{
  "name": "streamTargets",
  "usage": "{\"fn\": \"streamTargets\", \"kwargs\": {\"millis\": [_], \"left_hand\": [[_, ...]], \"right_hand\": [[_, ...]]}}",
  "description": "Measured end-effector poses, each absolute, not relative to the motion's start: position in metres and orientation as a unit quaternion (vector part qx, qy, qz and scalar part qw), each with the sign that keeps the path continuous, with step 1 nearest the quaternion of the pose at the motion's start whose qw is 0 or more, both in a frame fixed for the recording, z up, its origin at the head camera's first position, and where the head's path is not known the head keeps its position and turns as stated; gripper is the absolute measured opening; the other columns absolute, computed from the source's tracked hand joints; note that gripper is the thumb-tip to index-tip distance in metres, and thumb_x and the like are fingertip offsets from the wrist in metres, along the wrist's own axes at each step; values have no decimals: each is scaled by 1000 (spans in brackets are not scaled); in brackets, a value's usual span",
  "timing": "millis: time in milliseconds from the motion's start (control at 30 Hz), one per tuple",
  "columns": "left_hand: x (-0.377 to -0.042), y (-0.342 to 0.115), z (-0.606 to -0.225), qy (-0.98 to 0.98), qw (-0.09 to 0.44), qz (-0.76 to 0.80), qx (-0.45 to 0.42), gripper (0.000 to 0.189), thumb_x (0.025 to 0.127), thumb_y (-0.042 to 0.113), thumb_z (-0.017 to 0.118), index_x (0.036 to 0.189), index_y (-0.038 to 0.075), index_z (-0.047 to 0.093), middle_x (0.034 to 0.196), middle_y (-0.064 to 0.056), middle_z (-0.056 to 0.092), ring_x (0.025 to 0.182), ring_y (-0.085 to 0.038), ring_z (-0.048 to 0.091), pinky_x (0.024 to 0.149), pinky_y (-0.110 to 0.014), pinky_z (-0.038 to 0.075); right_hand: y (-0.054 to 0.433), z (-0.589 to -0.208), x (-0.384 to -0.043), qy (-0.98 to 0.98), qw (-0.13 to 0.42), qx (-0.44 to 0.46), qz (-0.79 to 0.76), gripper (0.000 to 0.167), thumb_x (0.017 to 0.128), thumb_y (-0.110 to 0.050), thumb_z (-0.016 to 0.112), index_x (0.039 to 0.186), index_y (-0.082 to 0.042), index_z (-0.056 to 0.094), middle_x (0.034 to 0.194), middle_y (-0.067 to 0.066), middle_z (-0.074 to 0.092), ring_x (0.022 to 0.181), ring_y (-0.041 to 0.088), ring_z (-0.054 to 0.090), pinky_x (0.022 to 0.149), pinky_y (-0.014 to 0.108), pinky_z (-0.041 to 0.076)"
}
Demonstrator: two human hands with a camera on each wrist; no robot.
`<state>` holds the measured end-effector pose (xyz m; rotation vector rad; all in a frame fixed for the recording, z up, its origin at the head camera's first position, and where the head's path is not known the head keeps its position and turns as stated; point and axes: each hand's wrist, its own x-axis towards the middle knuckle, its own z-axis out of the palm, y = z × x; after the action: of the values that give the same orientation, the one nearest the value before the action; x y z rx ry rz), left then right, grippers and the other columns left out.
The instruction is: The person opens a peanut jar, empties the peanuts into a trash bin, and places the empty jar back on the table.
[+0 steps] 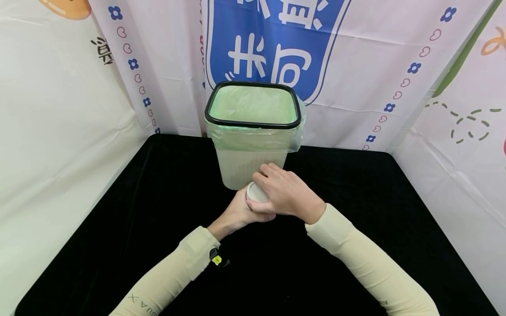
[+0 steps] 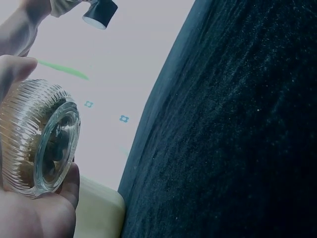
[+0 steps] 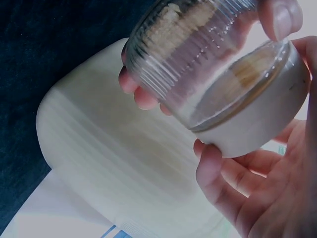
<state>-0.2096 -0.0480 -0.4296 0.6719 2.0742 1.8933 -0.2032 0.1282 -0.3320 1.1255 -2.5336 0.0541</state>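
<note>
A ribbed clear glass jar [image 3: 183, 59] with a white lid [image 3: 262, 116] is held up between both hands, in front of the bin. My left hand [image 1: 237, 210] grips the jar's body, its fingers wrapped round the glass. On the lid, my right hand [image 1: 286, 191] has its thumb and fingers curled round the rim. Some tan, lumpy contents show through the glass in the right wrist view. The jar's thick round base [image 2: 57, 148] faces the left wrist camera. From the head view, the hands hide most of the jar and only the lid's top shows.
A pale waste bin [image 1: 245, 164] with a black rim and a green-tinted liner stands just beyond the hands. Black cloth [image 1: 158, 197] covers the table. Printed white curtains [image 1: 356, 79] enclose the back and sides.
</note>
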Motion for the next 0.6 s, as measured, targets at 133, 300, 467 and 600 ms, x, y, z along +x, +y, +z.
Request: {"fn": "streamTargets", "kwargs": {"millis": [133, 300, 467, 600], "left_hand": [[-209, -48, -430, 711, 130, 652, 228, 86, 83, 8, 89, 155, 19, 44, 147, -9, 58, 127, -26, 62, 106, -43, 55], [-209, -49, -430, 713, 124, 653, 222, 87, 82, 8, 89, 156, 18, 43, 148, -9, 57, 128, -27, 61, 106, -44, 55], [-208, -49, -428, 712, 122, 656, 218, 86, 82, 11, 90, 155, 18, 44, 148, -9, 57, 127, -27, 62, 104, -43, 56], [-207, -50, -428, 701, 137, 665, 217, 84, 84, 14, 89, 155, 19, 43, 148, -9, 57, 125, -26, 62, 101, -41, 58]], "right_hand": [[128, -332, -202, -899, 190, 395, 12, 44, 93, -59, 63, 100, -15, 67, 96, 3, 60, 83, 20, 58, 57, 35, 56], [127, -332, -201, -898, 210, 386, -5, 49, 91, -64, 63, 102, -16, 68, 97, 4, 63, 81, 22, 61, 54, 35, 55], [125, -330, -199, -904, 217, 368, -9, 52, 91, -65, 59, 102, -15, 68, 97, 5, 64, 79, 23, 60, 52, 36, 54], [124, -330, -199, -905, 231, 358, -7, 54, 91, -66, 58, 97, -13, 69, 94, 5, 65, 77, 25, 61, 54, 39, 56]]}}
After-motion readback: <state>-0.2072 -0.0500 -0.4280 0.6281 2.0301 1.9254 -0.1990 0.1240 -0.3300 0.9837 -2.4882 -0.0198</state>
